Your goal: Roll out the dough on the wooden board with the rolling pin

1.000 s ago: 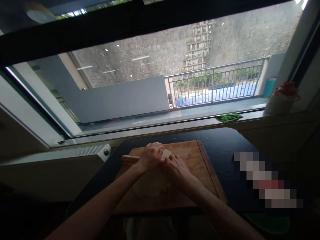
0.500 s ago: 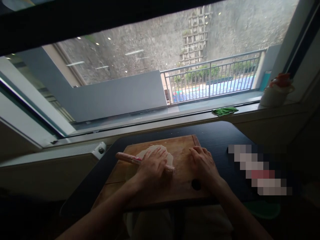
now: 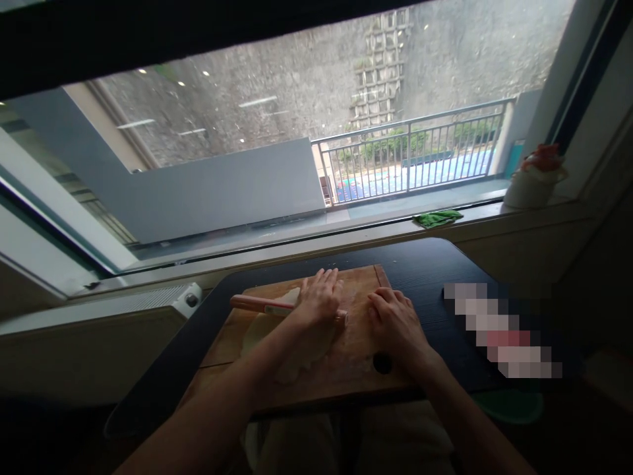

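Observation:
A flat sheet of pale dough (image 3: 270, 340) lies on a wooden board (image 3: 356, 376), partly hidden by my left forearm. Across the dough's far part lies a rolling pin (image 3: 257, 303), its handle pointing left. My left hand (image 3: 320, 295) presses on the pin with its fingers stretched out and lying flat, pointing away from me. On the board's right edge rests my right hand (image 3: 395, 316), fingers bent and near each other, with nothing seen in it.
The board sits on a dark table (image 3: 425, 264) below a window. A green cloth (image 3: 438, 218) and a white container (image 3: 531, 185) stand on the sill. To the left is a radiator (image 3: 148, 309); a blurred patch covers something at the right.
My left hand and the rolling pin have moved away from me, toward the board's far edge. More dough shows on the near side. My right hand stays at the board's edge.

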`<control>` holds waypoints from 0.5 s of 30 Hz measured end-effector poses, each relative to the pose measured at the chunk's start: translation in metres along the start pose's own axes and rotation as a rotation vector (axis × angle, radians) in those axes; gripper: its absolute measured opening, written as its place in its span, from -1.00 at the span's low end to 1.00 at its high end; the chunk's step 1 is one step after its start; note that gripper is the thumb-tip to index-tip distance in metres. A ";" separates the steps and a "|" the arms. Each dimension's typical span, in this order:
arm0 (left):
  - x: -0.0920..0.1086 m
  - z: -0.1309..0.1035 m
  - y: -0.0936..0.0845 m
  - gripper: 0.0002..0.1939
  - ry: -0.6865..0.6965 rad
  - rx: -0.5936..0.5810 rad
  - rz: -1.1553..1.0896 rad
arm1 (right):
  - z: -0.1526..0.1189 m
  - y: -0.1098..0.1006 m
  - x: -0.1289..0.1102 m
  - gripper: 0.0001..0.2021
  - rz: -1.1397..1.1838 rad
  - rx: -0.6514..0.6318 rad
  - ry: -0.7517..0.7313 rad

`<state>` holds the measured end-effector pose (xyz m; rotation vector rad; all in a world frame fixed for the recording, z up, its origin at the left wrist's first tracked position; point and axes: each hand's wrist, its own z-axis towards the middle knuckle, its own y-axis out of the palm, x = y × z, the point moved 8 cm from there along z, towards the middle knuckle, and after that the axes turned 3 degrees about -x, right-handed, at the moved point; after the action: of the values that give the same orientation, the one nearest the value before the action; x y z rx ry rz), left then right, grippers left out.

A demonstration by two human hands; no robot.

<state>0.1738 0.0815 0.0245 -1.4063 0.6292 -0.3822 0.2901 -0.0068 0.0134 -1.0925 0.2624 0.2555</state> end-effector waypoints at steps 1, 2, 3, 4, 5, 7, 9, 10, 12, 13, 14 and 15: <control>0.000 -0.018 0.000 -0.52 0.014 0.048 0.000 | 0.000 0.000 0.000 -0.75 0.003 0.000 -0.004; -0.001 -0.038 0.000 -0.54 0.014 0.093 -0.008 | 0.000 0.001 0.000 -0.75 0.007 0.000 -0.009; -0.001 -0.058 0.001 -0.53 0.009 0.122 -0.022 | 0.000 0.001 0.000 -0.76 0.011 0.000 -0.012; -0.001 -0.075 0.002 -0.53 0.007 0.137 -0.034 | 0.000 0.001 0.000 -0.76 0.014 0.000 -0.014; 0.000 -0.087 0.003 -0.52 0.016 0.139 -0.041 | 0.000 0.002 0.000 -0.77 0.017 0.000 -0.014; 0.002 -0.093 0.004 -0.51 0.039 0.129 -0.034 | 0.000 0.003 0.000 -0.77 0.024 -0.005 -0.012; 0.001 -0.073 0.003 -0.53 0.044 0.125 -0.009 | -0.001 0.003 0.000 -0.78 0.028 -0.010 -0.008; 0.000 -0.056 0.002 -0.54 0.040 0.115 0.002 | -0.001 0.003 -0.001 -0.79 0.026 -0.010 -0.007; 0.000 -0.014 0.001 -0.56 0.052 0.047 0.015 | -0.001 0.001 -0.001 -0.80 0.012 -0.002 -0.003; -0.001 0.005 0.001 -0.55 0.050 0.003 0.014 | -0.001 0.000 -0.002 -0.81 0.003 0.002 -0.003; -0.001 0.020 0.001 -0.53 0.057 -0.034 0.013 | 0.000 0.000 -0.002 -0.81 -0.005 0.006 -0.004; -0.002 0.029 0.001 -0.51 0.064 -0.056 0.012 | 0.000 -0.001 -0.002 -0.82 -0.011 0.008 -0.007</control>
<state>0.1902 0.1055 0.0247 -1.4478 0.7052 -0.4043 0.2884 -0.0075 0.0149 -1.0851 0.2507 0.2478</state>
